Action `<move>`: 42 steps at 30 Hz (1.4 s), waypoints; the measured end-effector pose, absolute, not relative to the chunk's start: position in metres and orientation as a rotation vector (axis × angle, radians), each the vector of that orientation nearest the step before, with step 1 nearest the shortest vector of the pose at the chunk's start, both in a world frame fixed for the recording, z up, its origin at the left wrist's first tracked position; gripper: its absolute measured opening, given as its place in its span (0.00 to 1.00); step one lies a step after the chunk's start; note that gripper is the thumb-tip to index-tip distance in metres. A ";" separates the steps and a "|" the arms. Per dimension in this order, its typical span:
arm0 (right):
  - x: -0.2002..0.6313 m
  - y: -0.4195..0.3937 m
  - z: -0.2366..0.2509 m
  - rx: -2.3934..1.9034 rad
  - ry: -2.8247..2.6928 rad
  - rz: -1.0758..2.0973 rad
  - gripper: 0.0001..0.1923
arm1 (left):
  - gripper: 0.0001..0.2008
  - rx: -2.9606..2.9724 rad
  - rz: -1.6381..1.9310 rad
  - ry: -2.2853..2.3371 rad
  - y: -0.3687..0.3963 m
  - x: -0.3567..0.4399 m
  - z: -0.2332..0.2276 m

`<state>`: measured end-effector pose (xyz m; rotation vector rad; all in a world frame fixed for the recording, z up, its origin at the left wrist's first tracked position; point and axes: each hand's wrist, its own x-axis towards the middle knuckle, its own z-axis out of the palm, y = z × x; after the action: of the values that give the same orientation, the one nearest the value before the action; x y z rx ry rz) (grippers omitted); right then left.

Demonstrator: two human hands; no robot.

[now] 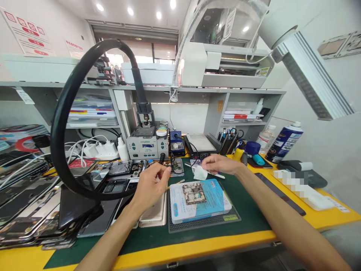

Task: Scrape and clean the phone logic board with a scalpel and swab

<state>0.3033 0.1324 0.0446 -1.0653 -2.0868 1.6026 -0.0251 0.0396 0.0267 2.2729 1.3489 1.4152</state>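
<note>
My right hand [218, 164] is closed in a pinch at the edge of a small white wipe [200, 173], beyond a blue-and-white box. A thin white tool [219, 175] lies just below these fingers. My left hand [153, 182] has its fingers curled together, thumb against them; what they hold, if anything, is hidden. Beside it is a thin brown-handled brush [176, 184]. The flat box [200, 199], with a metal frame-like part [194, 193] on its lid, rests on a grey textured pad [203, 225]. Under my left wrist lies a gold phone shell [153, 214].
A soldering station [148, 146] stands behind, its thick black hose [56, 124] looping on the left. Phones and phone parts [25, 210] pile up at left. Right of the mat are a dark phone screen [280, 192], a spray can [284, 141] and a lamp head [316, 75] overhead.
</note>
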 end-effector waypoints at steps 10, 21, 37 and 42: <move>0.298 0.124 0.038 -0.623 -1.646 2.190 0.11 | 0.15 2.557 1.244 1.031 0.035 0.002 0.041; 0.273 0.095 0.053 -0.682 -1.572 2.282 0.12 | 0.13 2.229 1.121 0.938 0.036 0.038 0.068; 0.243 0.058 0.063 -0.930 -1.531 1.681 0.16 | 0.16 1.426 0.977 1.043 0.047 0.026 0.042; 0.242 0.060 0.060 -0.973 -1.496 1.660 0.19 | 0.13 1.408 1.041 0.963 0.043 0.026 0.038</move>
<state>0.2420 0.0602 0.0598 -0.9735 -1.4964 1.6599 0.0263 0.0428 0.0383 1.4084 0.9633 1.0410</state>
